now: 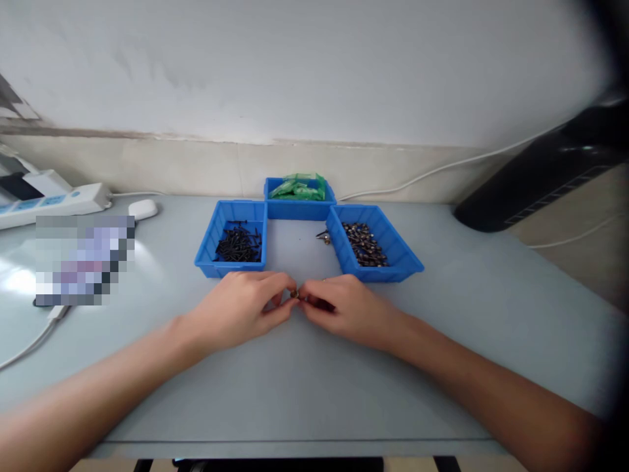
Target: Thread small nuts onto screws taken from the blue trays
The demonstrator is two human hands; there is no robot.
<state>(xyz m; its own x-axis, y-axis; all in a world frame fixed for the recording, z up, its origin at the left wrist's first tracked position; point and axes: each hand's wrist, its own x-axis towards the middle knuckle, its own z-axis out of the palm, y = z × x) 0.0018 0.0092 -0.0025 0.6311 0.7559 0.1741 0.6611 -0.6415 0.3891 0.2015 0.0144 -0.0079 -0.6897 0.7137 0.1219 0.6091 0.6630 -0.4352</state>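
Note:
My left hand and my right hand meet over the middle of the table. Thumb and fingertips of both are pinched around one small bronze-coloured metal piece, too small to tell its exact kind. Just beyond my left hand stands a blue bin with black screws. Past my right hand is another blue bin holding many small shiny, dark metal pieces. A few loose metal pieces lie against its left side.
A third blue bin with green plastic packets stands behind, near the wall. At left are a blurred-out phone on a white cable, a white case and a power strip. A black cylinder leans at right.

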